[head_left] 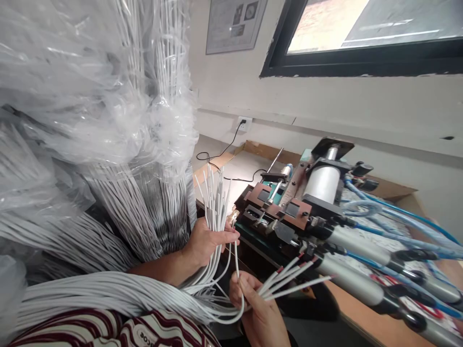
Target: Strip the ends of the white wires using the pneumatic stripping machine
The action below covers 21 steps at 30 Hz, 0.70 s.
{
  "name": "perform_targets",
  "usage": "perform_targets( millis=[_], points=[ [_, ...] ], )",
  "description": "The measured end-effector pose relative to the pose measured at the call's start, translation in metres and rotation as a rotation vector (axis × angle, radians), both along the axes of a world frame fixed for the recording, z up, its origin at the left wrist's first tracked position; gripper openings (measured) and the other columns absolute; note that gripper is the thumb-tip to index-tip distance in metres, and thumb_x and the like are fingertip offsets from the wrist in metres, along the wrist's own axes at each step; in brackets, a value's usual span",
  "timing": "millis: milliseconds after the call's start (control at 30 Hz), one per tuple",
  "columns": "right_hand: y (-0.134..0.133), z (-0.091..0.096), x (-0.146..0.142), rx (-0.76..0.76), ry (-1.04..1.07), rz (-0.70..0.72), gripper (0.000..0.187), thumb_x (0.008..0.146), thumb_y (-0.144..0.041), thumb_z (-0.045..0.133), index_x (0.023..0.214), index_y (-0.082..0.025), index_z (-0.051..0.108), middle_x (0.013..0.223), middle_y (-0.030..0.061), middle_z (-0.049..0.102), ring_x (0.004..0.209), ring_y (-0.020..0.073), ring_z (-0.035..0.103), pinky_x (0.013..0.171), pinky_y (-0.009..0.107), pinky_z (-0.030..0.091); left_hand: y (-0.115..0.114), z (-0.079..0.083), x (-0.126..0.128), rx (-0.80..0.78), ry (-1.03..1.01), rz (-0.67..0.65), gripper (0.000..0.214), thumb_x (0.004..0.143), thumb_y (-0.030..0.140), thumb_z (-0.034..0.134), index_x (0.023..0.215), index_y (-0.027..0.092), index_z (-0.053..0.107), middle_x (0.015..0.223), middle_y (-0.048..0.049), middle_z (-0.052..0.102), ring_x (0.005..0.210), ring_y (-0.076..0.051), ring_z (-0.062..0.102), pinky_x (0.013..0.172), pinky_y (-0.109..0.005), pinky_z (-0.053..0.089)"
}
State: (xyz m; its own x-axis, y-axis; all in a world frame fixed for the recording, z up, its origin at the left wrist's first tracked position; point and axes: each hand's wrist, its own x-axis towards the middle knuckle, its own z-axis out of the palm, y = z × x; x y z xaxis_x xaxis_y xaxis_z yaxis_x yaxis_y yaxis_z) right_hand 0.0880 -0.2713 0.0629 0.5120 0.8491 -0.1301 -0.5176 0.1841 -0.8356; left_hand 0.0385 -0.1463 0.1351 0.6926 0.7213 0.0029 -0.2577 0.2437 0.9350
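Plastic-wrapped cables (115,193): a great grey mass down the left and upper left of the frame.
Machine (321,185): metal cylinders and blue hoses, right of centre.
Upright bunch (216,219): grey cables at centre, ends fanned upward.
Left hand (207,241): closed round that bunch.
Right hand (258,303): lower centre, curled round red-tipped cables (285,279), thumb and finger pinching another.
Pinched cable (237,258): upper end near the machine's left edge; contact, I can't tell.
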Motion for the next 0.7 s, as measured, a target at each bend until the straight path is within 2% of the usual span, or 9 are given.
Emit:
perform_targets(
  millis=[200, 367, 500, 567, 700],
  points=[
    [-0.002, 0.002, -0.003, -0.057, -0.048, 0.003, 0.036, 0.063, -0.047, 0.071, 0.056, -0.014, 0.058, 0.052, -0.0012, 0.041, 0.051, 0.0090, 0.030, 0.049, 0.023, 0.025, 0.004, 0.002, 0.002, -0.072, 0.027, 0.090, 0.017, 0.053, 0.017, 0.066, 0.064, 0.014, 0.054, 0.043, 0.0024, 0.058, 0.036, -0.010, 0.053, 0.033, -0.017, 0.029],
    [-0.001, 0.001, -0.002, -0.002, 0.030, 0.014, 0.037, 0.063, -0.045, 0.072, 0.053, -0.016, 0.053, 0.051, -0.0024, 0.037, 0.049, 0.0085, 0.026, 0.047, 0.023, 0.023, 0.002, -0.001, -0.003, -0.053, -0.012, -0.052, 0.025, 0.063, 0.033, 0.066, 0.074, 0.013, 0.057, 0.060, -0.0039, 0.066, 0.052, -0.014, 0.063, 0.034, -0.016, 0.029],
    [0.000, 0.001, -0.004, 0.060, 0.073, 0.017, 0.031, 0.067, -0.042, 0.070, 0.059, -0.015, 0.057, 0.052, -0.0026, 0.038, 0.049, 0.0083, 0.027, 0.047, 0.022, 0.023, -0.003, -0.007, -0.008, -0.065, 0.006, -0.162, 0.026, 0.059, 0.028, 0.072, 0.073, 0.013, 0.056, 0.064, -0.0044, 0.066, 0.059, -0.017, 0.066, 0.035, -0.016, 0.031],
    [0.000, 0.001, -0.005, 0.075, 0.093, 0.012, 0.028, 0.068, -0.040, 0.069, 0.062, -0.016, 0.059, 0.052, -0.0029, 0.038, 0.050, 0.0083, 0.028, 0.047, 0.022, 0.024, -0.004, -0.010, -0.008, -0.071, 0.015, -0.172, 0.028, 0.054, 0.025, 0.075, 0.071, 0.013, 0.056, 0.062, -0.0031, 0.064, 0.059, -0.019, 0.066, 0.034, -0.016, 0.031],
    [-0.001, 0.001, -0.006, 0.069, 0.118, 0.050, 0.028, 0.066, -0.041, 0.071, 0.062, -0.016, 0.059, 0.051, -0.0036, 0.037, 0.049, 0.0085, 0.027, 0.047, 0.022, 0.023, -0.005, -0.014, -0.007, -0.066, 0.013, -0.112, 0.029, 0.051, 0.020, 0.075, 0.069, 0.014, 0.054, 0.055, 0.0024, 0.059, 0.051, -0.016, 0.063, 0.034, -0.017, 0.031]
  ],
)
